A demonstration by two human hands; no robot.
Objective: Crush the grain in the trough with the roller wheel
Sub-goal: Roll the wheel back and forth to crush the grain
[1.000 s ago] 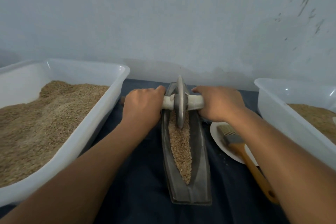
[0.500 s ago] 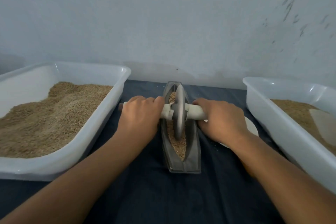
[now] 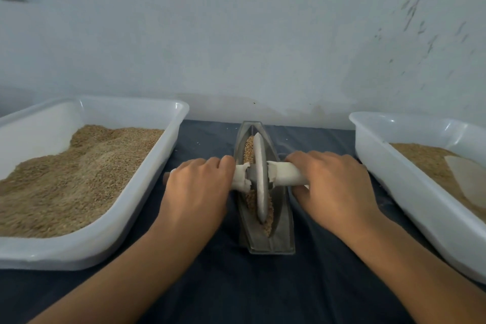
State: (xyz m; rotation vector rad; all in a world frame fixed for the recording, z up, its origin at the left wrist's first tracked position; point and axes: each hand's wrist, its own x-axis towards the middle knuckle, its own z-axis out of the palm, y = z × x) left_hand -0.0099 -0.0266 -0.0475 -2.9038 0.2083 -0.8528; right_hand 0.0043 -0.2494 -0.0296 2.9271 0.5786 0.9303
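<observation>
A narrow grey boat-shaped trough (image 3: 282, 229) lies lengthwise on the dark cloth in the middle. Brown grain (image 3: 248, 150) fills its channel. A grey roller wheel (image 3: 261, 179) stands upright in the channel near the middle of the trough, on a white-wrapped axle (image 3: 285, 176). My left hand (image 3: 197, 187) grips the axle's left end. My right hand (image 3: 334, 187) grips its right end. Both hands hide the tips of the axle.
A white tub (image 3: 147, 192) heaped with grain stands at the left. Another white tub (image 3: 399, 181) with grain and a pale scoop (image 3: 465, 179) stands at the right. A pale wall rises just behind the trough. Dark cloth (image 3: 236, 284) covers the table.
The wheel has rolled from the trough's far end toward me, with both hands on the axle. My head has lifted, so the trough looks shorter and the plate and brush are hidden.
</observation>
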